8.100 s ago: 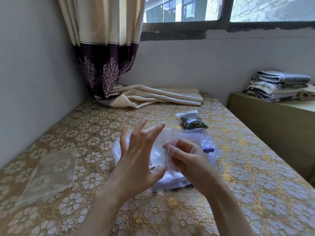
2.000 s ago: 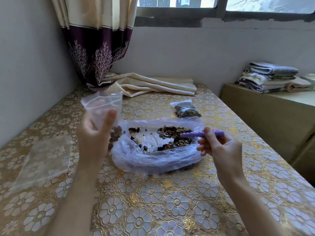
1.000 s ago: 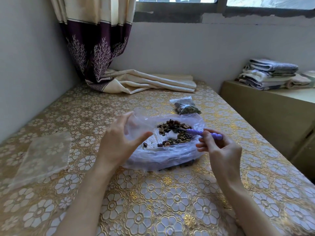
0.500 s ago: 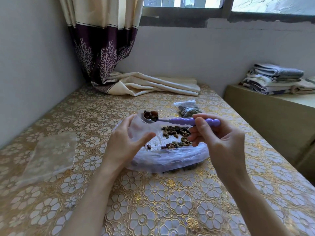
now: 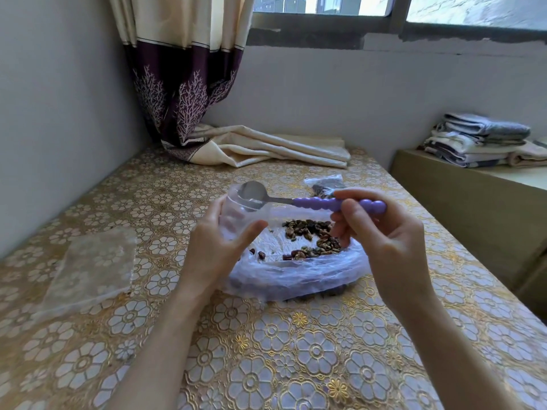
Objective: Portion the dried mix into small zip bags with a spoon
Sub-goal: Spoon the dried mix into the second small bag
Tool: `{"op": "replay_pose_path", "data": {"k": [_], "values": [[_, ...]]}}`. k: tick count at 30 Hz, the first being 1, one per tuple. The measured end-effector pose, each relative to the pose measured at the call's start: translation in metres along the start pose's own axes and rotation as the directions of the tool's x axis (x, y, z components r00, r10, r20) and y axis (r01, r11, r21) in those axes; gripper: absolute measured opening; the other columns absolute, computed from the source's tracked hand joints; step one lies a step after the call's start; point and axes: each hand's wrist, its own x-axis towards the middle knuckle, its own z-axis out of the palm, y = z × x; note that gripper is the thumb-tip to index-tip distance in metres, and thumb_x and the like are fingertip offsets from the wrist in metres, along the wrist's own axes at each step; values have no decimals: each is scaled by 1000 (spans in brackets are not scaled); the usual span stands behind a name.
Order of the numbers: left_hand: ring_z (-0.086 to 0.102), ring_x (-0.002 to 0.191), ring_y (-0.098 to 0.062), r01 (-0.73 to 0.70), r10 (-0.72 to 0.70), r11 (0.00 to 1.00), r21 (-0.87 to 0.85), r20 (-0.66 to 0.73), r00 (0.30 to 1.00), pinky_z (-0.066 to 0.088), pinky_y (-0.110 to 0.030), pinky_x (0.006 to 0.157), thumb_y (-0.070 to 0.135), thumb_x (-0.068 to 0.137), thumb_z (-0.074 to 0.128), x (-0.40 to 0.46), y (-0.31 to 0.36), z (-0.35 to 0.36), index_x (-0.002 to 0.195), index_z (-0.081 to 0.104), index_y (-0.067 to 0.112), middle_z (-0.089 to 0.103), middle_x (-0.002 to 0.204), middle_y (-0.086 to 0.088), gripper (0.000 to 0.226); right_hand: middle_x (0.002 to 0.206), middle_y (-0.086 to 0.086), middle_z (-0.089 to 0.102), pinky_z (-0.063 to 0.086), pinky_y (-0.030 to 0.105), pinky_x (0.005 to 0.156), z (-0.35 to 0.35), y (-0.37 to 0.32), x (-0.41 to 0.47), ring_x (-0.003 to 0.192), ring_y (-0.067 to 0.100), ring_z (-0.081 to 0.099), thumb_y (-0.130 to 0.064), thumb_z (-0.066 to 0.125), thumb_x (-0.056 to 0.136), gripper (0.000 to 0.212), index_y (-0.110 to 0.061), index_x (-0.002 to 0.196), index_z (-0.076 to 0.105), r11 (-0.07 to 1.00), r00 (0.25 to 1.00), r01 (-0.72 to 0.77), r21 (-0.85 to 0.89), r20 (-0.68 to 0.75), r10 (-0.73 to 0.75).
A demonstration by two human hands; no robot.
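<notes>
Head view: at the middle of the frame the left hand (image 5: 219,247) holds a small zip bag (image 5: 236,217) upright, thumb in front and fingers curled behind its mouth. The right hand (image 5: 381,232) pinches the purple beaded handle of a metal spoon (image 5: 296,200), whose bowl lies turned over at the bag's mouth and looks empty. Just below, the dried mix (image 5: 310,235) lies in a large, crumpled plastic bag (image 5: 296,273) on the floral tablecloth (image 5: 296,350).

The zip bag seems feather-light, limp and slick, so it is best gripped just under the zip rim to keep the mouth wide. The mix looks dry, loose and apt to scatter. The spoon is stiff and its ribbed handle gives a sure hold.

Half a second ago the spoon carried a heap of mix above the bag; now the bowl is tipped and bare, the load apparently dropped inside.

A filled bag (image 5: 324,184) lies behind the hands, and flat spare bags (image 5: 91,267) lie at the left.
</notes>
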Motion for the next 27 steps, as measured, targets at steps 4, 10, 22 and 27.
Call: {"op": "replay_pose_path", "data": {"k": [4, 10, 22, 27], "values": [[60, 57, 5, 18, -19, 999, -36, -29, 999, 44, -10, 45, 72, 62, 55, 0, -2, -3, 118, 52, 6, 61, 80, 8, 87, 66, 6, 67, 49, 20, 53, -8, 8, -2, 59, 16, 61, -28, 62, 79, 18, -13, 87, 69, 990, 972, -80, 116, -213, 103], [61, 52, -4, 36, -38, 999, -40, -48, 998, 47, -15, 44, 83, 57, 48, 0, -2, -3, 106, 51, 17, 62, 79, 3, 82, 59, 5, 67, 49, 19, 46, -25, 32, -14, 51, 16, 63, -23, 59, 89, 23, -4, 78, 65, 976, 918, -217, 21, -335, 212], [59, 64, 8, -10, 11, 1000, 22, -39, 999, 43, -7, 46, 82, 58, 48, 0, -1, -2, 116, 53, 7, 59, 81, 12, 95, 60, 4, 66, 51, 20, 47, -41, 45, -30, 51, 15, 65, -23, 58, 89, 19, -7, 80, 64, 934, 912, -230, -274, -395, 109], [59, 64, 7, -9, 10, 1000, 30, -38, 999, 44, -8, 49, 86, 56, 46, 1, 0, -2, 115, 54, 10, 60, 81, 13, 97, 66, -4, 68, 55, 23, 55, -33, 49, -27, 56, 11, 67, -18, 58, 90, 10, -22, 83, 63, 908, 932, -204, -365, -356, 66]]}}
